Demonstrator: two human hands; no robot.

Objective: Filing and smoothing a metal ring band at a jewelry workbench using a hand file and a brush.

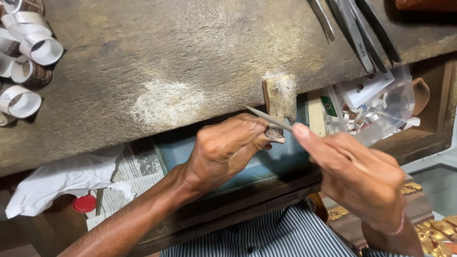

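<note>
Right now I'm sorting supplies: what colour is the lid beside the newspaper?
Red; the lid shows in the head view, lower left.

Left of the peg (280, 97) the bench (143, 62) lies open up to the rings (24, 52). Right of the peg, a bag (381, 109) and tools (362, 33) crowd the way.

We cannot make out the small piece (274, 133) under our left fingers (259, 138); the tweezers (354, 28) run off the top edge.
</note>
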